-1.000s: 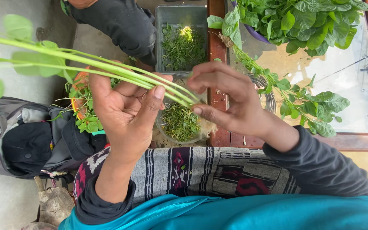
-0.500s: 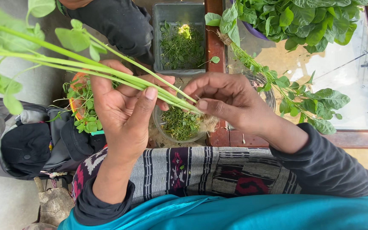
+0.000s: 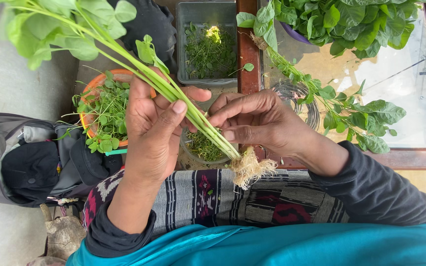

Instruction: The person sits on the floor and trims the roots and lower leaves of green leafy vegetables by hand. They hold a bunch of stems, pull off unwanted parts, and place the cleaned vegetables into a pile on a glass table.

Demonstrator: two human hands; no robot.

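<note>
My left hand (image 3: 151,125) grips a bunch of long green stems (image 3: 139,66) that runs from leafy tops at the upper left down to pale roots (image 3: 250,170) over my lap. My right hand (image 3: 260,123) pinches the same stems just above the roots, thumb and fingers closed on them. Under both hands sits a small clear bowl of picked greens (image 3: 200,148).
An orange bowl of leaves (image 3: 104,116) is at the left, a grey tray of trimmings (image 3: 208,47) ahead. More leafy plants (image 3: 351,106) lie across a glass-topped, wood-framed table (image 3: 415,157). A grey bag (image 3: 23,157) lies at my left, a patterned cloth (image 3: 208,197) covers my lap.
The bunch has swung so its leafy tops point further up, and it has slid downward; the pale roots now show below my right hand. The view has tilted slightly.
</note>
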